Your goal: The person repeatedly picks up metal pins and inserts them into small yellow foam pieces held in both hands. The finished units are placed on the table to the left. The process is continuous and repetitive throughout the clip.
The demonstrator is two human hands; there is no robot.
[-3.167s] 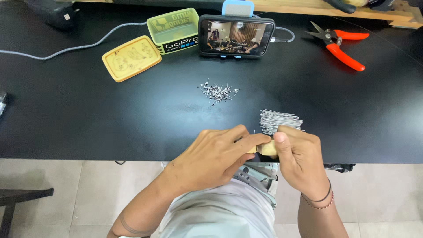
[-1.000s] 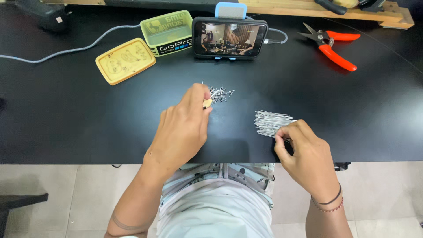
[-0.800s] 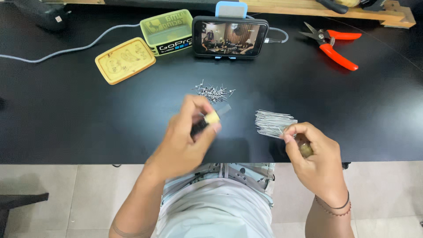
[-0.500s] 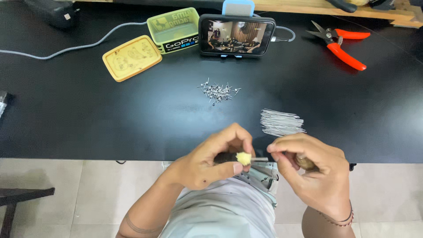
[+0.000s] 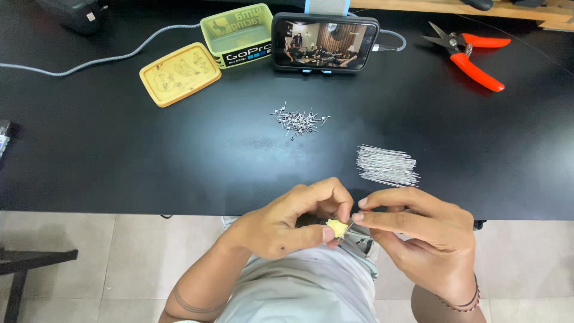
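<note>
My left hand point(image 5: 281, 224) pinches a small yellow piece point(image 5: 338, 228) below the tabletop point(image 5: 119, 155) edge, near the wire bundle point(image 5: 387, 165). My right hand point(image 5: 421, 230) fingertips close on a thin pin touching it.

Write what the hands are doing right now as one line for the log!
left hand: pinching small yellow piece | right hand: fingertips at same piece | wire bundle: on black table | small metal bits: piled mid-table

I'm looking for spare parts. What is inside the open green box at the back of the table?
The green box looks empty: only its pale green floor shows. Its near wall hides the front strip of the floor. Its yellow lid lies beside it.
</note>
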